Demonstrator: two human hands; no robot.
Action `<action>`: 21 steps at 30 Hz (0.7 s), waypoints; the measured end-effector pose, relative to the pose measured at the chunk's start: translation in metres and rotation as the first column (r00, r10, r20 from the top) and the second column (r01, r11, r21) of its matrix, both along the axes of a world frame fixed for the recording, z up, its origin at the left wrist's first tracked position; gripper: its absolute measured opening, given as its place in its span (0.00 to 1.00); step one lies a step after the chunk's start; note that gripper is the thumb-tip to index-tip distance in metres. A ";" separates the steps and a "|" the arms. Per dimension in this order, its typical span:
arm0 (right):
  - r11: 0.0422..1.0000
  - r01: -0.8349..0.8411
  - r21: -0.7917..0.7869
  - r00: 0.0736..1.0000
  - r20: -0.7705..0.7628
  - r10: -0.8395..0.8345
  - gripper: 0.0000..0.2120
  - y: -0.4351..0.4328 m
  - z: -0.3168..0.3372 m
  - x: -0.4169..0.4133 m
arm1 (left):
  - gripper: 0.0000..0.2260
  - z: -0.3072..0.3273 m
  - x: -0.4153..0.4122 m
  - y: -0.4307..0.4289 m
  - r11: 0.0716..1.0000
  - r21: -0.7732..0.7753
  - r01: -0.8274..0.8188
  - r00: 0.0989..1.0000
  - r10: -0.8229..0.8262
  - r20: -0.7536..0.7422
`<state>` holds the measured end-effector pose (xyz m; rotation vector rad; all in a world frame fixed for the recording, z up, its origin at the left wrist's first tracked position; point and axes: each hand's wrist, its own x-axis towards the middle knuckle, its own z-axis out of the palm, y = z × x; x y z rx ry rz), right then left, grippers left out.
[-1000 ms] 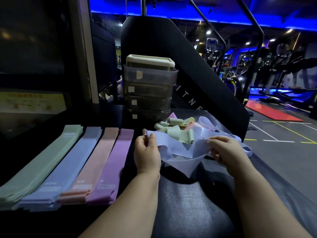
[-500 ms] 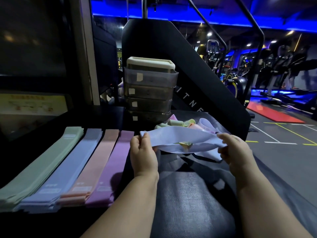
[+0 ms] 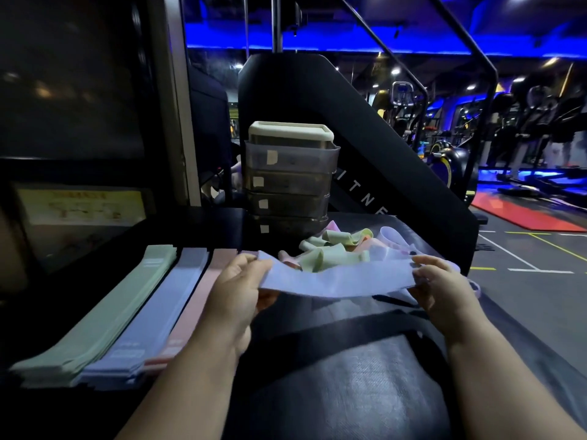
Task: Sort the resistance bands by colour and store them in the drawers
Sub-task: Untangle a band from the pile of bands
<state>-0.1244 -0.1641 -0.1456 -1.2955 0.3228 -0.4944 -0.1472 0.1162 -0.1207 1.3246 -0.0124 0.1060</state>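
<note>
Forearms forward — left hand (image 3: pixel 235 290) and right hand (image 3: pixel 444 289) level, fingers (image 3: pixel 251 265) pinched on either end of a lilac band (image 3: pixel 336 278)

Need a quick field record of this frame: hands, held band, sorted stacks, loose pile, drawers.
left hand: pinches the left end of the pale blue band
right hand: pinches its right end
band state: held spread between both hands, above the black padded surface
sorted, at left: green stack, pale blue stack, pink stack, side by side; purple stack mostly hidden behind the left hand
loose pile: green, pink and pale bands tangled in front of the drawer unit
drawer contents: cannot tell
</note>
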 end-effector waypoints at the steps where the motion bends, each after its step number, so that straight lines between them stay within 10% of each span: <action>1: 1.000 -0.003 0.003 1.000 0.011 0.003 0.12 0.001 0.000 -0.001 | 0.07 -0.002 -0.002 0.009 0.996 0.086 -0.009 1.000 0.008 0.011; 12: 0.942 0.042 -0.334 0.997 0.073 -0.018 0.14 0.021 -0.014 0.001 | 0.06 -0.014 -0.030 0.056 0.696 0.708 -0.122 0.984 -0.011 0.180; 21: 0.910 -0.015 -0.415 1.000 -0.007 0.013 0.11 0.045 -0.019 0.009 | 0.06 -0.020 -0.038 0.079 0.538 0.800 -0.266 0.958 0.058 0.280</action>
